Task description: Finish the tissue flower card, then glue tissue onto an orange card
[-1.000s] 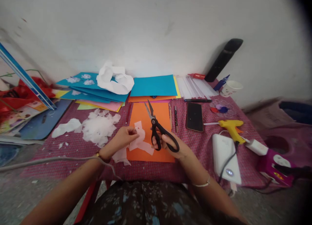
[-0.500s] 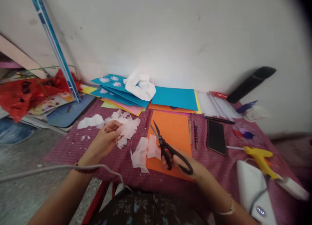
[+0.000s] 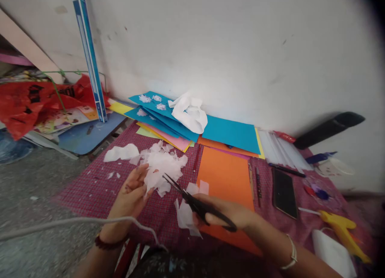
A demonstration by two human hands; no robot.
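Observation:
My left hand (image 3: 135, 189) is closed on a piece of thin white paper (image 3: 152, 178), in front of a pile of white paper scraps (image 3: 168, 161). In my right hand (image 3: 219, 212) are black scissors (image 3: 195, 201), their blades pointing left toward the paper in my left hand. The scissors and my right hand are over the lower part of an orange sheet (image 3: 225, 173). More white paper pieces (image 3: 185, 214) lie under and beside the scissors, partly hidden by them.
Blue sheets (image 3: 231, 131) and crumpled white paper (image 3: 191, 113) lie along the wall. On the right are a black phone (image 3: 284, 193), a yellow glue gun (image 3: 339, 226) and a white device (image 3: 333, 252). A grey cable (image 3: 75, 221) crosses the front left.
The view has shifted, so the table items appear further right. The scissors have moved left toward my left hand, and their blades look closer together. My left hand still pinches paper.

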